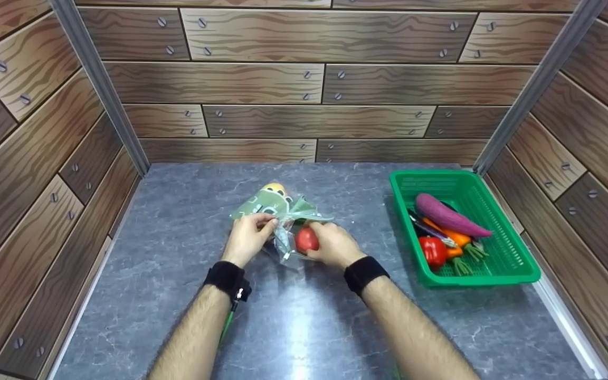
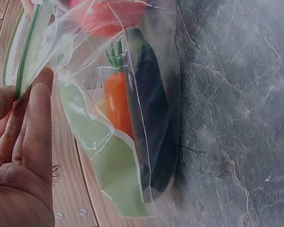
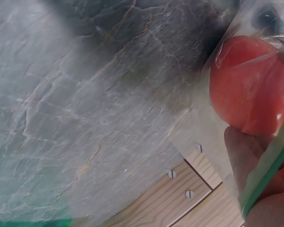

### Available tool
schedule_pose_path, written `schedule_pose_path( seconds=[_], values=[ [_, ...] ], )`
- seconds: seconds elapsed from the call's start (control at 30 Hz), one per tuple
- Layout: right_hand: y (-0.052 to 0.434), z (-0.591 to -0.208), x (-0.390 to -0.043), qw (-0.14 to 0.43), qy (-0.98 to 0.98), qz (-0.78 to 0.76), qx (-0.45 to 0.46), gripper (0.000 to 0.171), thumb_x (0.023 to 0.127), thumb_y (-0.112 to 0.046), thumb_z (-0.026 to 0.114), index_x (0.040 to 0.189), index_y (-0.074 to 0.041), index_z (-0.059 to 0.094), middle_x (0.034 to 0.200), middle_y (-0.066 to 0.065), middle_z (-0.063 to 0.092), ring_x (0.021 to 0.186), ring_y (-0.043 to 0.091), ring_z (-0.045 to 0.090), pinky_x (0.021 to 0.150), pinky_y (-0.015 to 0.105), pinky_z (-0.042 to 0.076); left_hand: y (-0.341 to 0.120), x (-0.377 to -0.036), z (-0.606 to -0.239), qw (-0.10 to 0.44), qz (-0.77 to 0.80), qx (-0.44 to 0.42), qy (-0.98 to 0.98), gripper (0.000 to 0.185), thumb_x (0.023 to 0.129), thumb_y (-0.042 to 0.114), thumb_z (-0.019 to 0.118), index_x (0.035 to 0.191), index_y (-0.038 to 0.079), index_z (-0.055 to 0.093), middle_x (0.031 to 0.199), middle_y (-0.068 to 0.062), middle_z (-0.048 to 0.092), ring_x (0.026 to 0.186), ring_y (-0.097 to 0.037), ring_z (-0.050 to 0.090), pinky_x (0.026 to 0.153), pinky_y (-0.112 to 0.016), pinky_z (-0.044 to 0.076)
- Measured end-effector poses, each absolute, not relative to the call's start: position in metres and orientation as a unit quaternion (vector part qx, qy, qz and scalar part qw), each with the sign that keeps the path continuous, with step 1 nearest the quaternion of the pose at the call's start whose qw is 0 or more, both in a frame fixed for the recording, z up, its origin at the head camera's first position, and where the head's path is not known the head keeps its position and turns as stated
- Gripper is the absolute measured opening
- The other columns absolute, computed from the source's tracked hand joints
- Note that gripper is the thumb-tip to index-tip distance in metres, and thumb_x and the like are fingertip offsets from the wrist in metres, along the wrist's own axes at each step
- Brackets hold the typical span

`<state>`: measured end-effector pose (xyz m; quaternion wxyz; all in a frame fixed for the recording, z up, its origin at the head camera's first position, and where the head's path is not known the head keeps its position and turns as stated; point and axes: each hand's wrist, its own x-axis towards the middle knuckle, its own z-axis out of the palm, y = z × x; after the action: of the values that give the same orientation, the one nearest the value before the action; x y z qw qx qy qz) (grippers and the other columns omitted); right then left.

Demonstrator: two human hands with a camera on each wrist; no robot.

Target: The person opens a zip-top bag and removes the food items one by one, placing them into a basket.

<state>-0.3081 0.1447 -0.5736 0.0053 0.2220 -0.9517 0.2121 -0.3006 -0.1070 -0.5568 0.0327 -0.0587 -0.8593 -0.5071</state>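
Note:
A clear zip bag with green printing lies in the middle of the table, its mouth toward the person. My left hand pinches the bag's edge by the green zip strip between thumb and fingertips. At the mouth, my right hand grips a smooth red tomato; clear film covers part of it in the right wrist view, and the fingers show behind the strip. Through the film in the left wrist view appear a dark eggplant and an orange carrot with a green top.
A green plastic basket stands at the right. It holds a long purple vegetable, a red bell pepper, a dark eggplant and orange carrots. Wood-patterned walls enclose the grey marbled table.

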Motion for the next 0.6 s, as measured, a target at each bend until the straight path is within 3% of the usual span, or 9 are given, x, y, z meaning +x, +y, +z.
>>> schedule_pose_path(
  seconds=[0.3,0.6],
  values=[
    [0.150,-0.560,-0.301,0.025,-0.944,0.233,0.232,0.063,0.093,-0.018,0.097,0.149,-0.010,0.069,0.130,0.022,0.083,0.117,0.042,0.083,0.103,0.058,0.071,-0.106,-0.303,-0.557,0.040,-0.512,-0.066,-0.856,0.027,0.115,0.014,0.076,0.134,-0.003,0.085,0.121,-0.022,0.090,0.101,-0.029,0.090,0.082,-0.031,0.075],
    [0.158,-0.543,-0.293,0.048,-0.933,0.263,0.240,0.060,0.092,-0.013,0.096,0.146,-0.010,0.070,0.130,0.020,0.084,0.116,0.041,0.083,0.101,0.058,0.072,-0.107,-0.304,-0.558,0.044,-0.501,-0.064,-0.862,0.026,0.114,0.017,0.078,0.132,-0.001,0.086,0.120,-0.019,0.091,0.104,-0.034,0.090,0.088,-0.039,0.075]
  ],
)
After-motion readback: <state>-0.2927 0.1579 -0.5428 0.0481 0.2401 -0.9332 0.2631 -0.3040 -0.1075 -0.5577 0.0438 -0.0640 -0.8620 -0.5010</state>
